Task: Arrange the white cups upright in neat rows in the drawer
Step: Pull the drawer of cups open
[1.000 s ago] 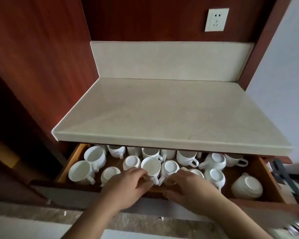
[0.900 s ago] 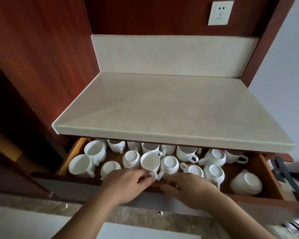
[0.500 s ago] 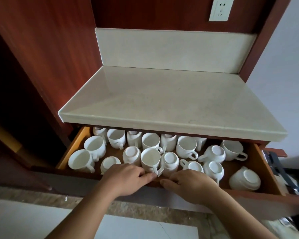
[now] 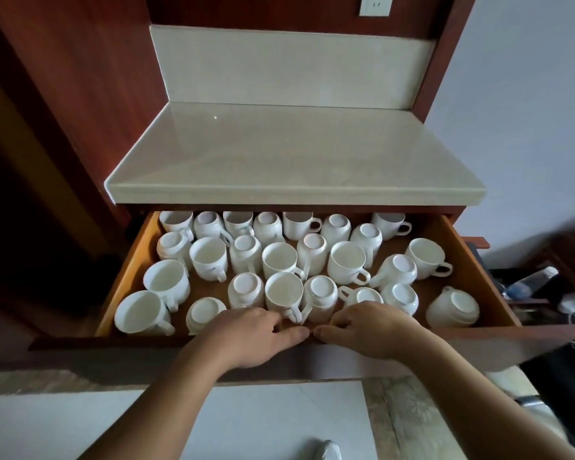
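1. The white cups all sit inside the drawer, which stands open below the countertop. They form about four loose lines from far to near, unevenly spaced, with handles pointing every way.
2. Orientation is mixed. An upright cup stands at the near middle, its handle just beside my fingers. An inverted cup stands to its left, base up, and another to its right. Roughly half the stock is base up. One wide cup sits inverted alone at the near right. The two at the near left look tipped, though I cannot tell whether that is the lens.
3. My left hand and right hand sit side by side on the drawer's near rim, fingers curled over it, tips almost meeting at the centre. Both grasp the rim; neither holds a cup.
4. Judgement: the step in hand is opening the drawer for access. No sorting appears begun.
5. The next move calls for letting go of the rim and taking one inverted cup from the near line, then turning it mouth up. The cups are packed closely, so it should be lifted straight up to avoid knocking its neighbours.
6. A wall socket is above the far splashback.
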`<state>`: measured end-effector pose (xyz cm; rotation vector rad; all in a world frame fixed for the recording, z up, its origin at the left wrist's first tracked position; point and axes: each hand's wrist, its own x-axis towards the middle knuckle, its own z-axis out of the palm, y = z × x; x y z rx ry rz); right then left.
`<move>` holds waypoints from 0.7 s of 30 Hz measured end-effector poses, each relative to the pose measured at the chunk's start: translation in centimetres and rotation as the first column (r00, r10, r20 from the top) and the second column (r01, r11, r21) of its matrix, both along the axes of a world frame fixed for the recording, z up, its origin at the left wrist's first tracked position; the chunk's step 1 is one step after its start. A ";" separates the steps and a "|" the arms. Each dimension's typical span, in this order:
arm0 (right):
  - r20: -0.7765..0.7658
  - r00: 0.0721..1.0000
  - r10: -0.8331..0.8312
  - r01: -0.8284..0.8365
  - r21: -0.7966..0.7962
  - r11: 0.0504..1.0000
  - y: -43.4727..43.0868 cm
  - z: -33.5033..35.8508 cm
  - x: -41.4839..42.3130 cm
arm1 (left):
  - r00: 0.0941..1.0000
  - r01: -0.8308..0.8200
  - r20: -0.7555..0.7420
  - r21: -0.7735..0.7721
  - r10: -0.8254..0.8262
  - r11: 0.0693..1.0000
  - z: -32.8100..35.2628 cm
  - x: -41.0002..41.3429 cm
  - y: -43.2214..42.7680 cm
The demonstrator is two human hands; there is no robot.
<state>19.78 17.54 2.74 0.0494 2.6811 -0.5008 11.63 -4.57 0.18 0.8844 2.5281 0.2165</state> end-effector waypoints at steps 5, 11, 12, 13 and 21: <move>-0.008 1.000 -0.010 0.010 0.012 1.000 -0.8 -0.4 2.1 | 0.999 0.033 0.006 0.000 -0.033 0.999 -0.1 2.2 -0.8; 0.001 1.000 -0.014 0.014 0.003 1.000 -1.0 -0.7 4.0 | 0.998 0.049 0.032 0.003 -0.049 0.999 0.1 4.3 -1.3; -0.003 1.000 -0.028 0.028 0.014 1.000 -1.0 -1.1 4.1 | 0.998 0.045 0.042 -0.002 -0.045 0.999 0.1 4.4 -1.5; -0.003 0.999 -0.033 0.033 0.028 0.999 -1.1 -1.4 4.2 | 0.998 0.042 0.051 -0.009 -0.041 0.999 0.0 4.5 -1.7; 0.087 0.996 0.032 -0.029 -0.035 0.999 -1.1 -1.0 3.5 | 0.987 0.002 0.161 -0.065 0.008 0.998 0.7 3.9 -1.8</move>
